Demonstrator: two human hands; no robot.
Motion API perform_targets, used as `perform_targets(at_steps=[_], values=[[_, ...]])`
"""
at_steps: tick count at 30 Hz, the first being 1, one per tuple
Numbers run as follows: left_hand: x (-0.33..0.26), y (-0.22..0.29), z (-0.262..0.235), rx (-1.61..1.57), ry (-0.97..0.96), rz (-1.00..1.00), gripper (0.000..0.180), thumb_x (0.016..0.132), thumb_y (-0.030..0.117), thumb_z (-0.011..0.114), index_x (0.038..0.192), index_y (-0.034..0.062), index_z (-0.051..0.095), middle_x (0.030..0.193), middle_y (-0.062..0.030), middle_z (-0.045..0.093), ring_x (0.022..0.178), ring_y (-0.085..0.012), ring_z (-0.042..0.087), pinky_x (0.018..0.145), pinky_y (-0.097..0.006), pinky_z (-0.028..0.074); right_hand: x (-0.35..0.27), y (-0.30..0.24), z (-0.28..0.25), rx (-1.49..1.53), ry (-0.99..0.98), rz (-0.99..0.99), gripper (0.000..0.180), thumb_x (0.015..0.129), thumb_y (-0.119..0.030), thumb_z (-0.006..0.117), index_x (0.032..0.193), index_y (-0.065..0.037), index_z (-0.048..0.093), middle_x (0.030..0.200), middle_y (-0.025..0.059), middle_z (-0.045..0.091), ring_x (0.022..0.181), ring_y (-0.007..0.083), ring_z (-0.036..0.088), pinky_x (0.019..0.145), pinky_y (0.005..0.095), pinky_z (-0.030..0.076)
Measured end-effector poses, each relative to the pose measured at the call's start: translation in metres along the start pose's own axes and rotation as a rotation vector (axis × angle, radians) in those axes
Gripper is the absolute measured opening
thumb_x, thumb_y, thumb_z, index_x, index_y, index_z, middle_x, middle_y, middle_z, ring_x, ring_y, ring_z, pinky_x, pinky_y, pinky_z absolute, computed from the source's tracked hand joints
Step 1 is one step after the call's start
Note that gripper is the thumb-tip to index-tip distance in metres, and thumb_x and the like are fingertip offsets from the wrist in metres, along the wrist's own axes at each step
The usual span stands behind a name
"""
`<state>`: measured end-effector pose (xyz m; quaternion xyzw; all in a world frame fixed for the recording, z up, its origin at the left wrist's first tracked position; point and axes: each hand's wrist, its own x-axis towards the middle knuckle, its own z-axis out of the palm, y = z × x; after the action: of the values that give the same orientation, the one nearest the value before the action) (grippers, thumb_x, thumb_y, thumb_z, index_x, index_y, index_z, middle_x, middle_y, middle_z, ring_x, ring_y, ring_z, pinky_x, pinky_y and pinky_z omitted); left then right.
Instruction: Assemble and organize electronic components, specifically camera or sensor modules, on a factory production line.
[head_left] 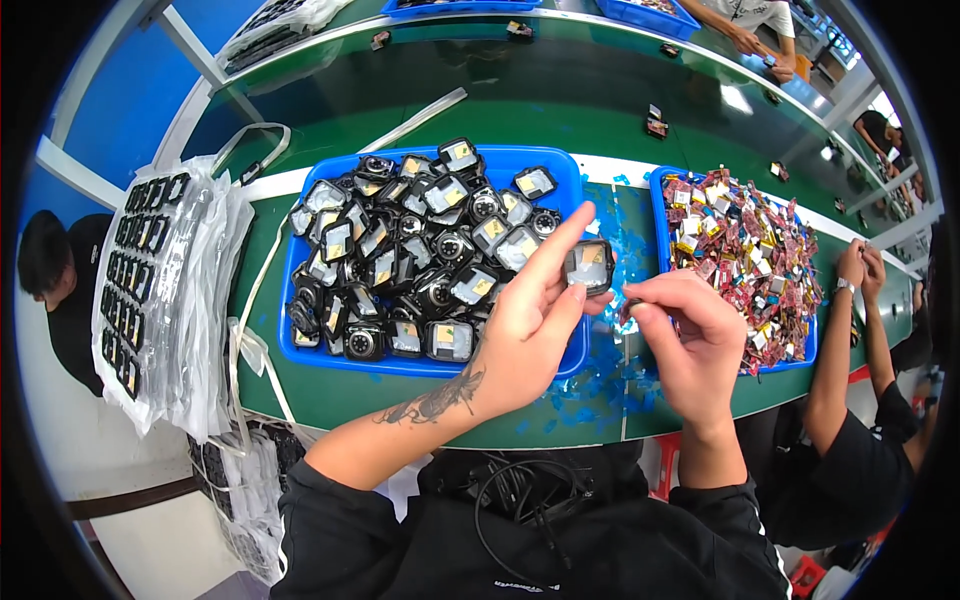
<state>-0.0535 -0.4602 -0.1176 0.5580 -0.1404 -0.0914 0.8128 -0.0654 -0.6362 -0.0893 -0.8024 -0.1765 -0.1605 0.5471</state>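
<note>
My left hand is closed on a black smartwatch case, held between thumb and fingers with its pale inner face showing. The index finger points up past the case. Just to the right, my right hand pinches a small dark piece, too small to name, close to the case's lower right. Below and left of the held case, a blue tray is heaped with similar black watch cases, some showing round lens-like backs. Beyond my right hand, a second blue tray is piled with small reddish circuit boards.
Blue film scraps litter the green bench between the trays. Stacked plastic trays of black parts lean at the left edge. A green conveyor belt carries scattered small parts. People's hands are at the right; another person sits left.
</note>
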Motion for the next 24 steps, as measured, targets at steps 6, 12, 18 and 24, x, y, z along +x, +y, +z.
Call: perform_targets(at_steps=[6, 12, 18, 24], values=[[-0.009, -0.008, 0.008, -0.040, 0.037, 0.083, 0.055, 0.098, -0.005, 0.040, 0.151, -0.0007, 0.025, 0.139, -0.0183, 0.047, 0.125, -0.0170, 0.049, 0.106, -0.031, 0.038, 0.008, -0.006, 0.015, -0.135, -0.100, 0.056, 0.020, 0.081, 0.006, 0.069, 0.100, -0.001, 0.073, 0.087, 0.0104, 0.068, 0.073, 0.0166, 0.064, 0.061, 0.0267, 0.051], [-0.006, -0.003, 0.002, -0.023, -0.050, -0.041, 0.049, 0.097, -0.006, 0.043, 0.145, -0.0059, 0.031, 0.140, -0.0195, 0.048, 0.131, -0.0211, 0.048, 0.109, -0.033, 0.039, 0.004, -0.011, 0.022, -0.135, 0.034, 0.171, 0.012, 0.079, 0.005, 0.073, 0.089, -0.001, 0.069, 0.082, 0.0062, 0.067, 0.059, 0.0106, 0.053, 0.053, 0.0243, 0.043], [-0.007, -0.002, 0.003, -0.025, -0.116, 0.001, 0.049, 0.098, -0.006, 0.044, 0.145, -0.0071, 0.030, 0.142, -0.0218, 0.047, 0.133, -0.0238, 0.047, 0.111, -0.035, 0.038, 0.004, -0.009, 0.021, -0.114, 0.068, 0.093, 0.011, 0.078, 0.003, 0.074, 0.086, -0.001, 0.068, 0.076, 0.0040, 0.067, 0.055, 0.0095, 0.048, 0.052, 0.0245, 0.041], [-0.008, -0.002, 0.004, 0.009, -0.128, 0.007, 0.050, 0.098, -0.006, 0.043, 0.146, -0.0084, 0.028, 0.143, -0.0230, 0.046, 0.133, -0.0245, 0.046, 0.111, -0.036, 0.037, 0.005, -0.008, 0.021, -0.113, 0.053, 0.080, 0.010, 0.078, 0.003, 0.073, 0.085, -0.002, 0.069, 0.076, 0.0048, 0.066, 0.053, 0.0122, 0.049, 0.051, 0.0258, 0.041]])
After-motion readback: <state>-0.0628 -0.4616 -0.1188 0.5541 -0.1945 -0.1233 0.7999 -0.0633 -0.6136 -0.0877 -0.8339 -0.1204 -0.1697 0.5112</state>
